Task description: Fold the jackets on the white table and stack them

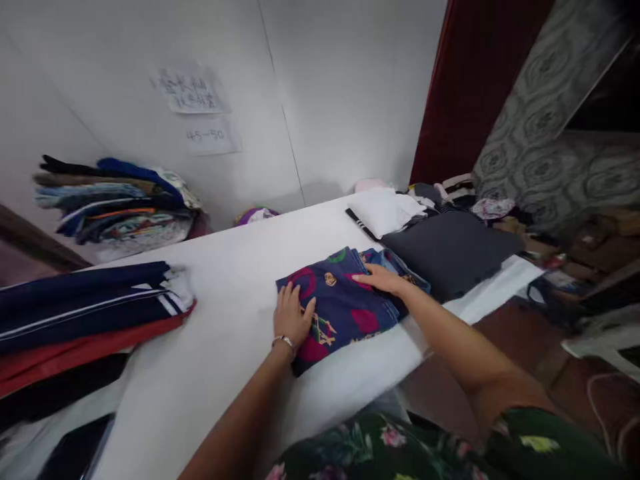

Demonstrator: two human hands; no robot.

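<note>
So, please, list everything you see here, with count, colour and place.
Patterned garment: one, blue-magenta, table's near edge
Table: one, white, centre
Large cloth: one, dark grey, table's right
Smaller cloth: at least one, white, beside it
Clothes stacks: two, multicoloured, left
Loose clothes: uncountable, mixed colours, far right
Bundle: one, purple-white, table's far edge
Notes: two, white, wall
Walls: two, greyish, behind and right
Panel: one, dark red, upper right
Blurred clutter: uncountable, brown and white, right
Flat object: one, black, lower left
Bracelet: one, pale, left wrist
Floral top: one, green, worn
Left hand: one, garment's left
Right hand: one, garment's right
</note>
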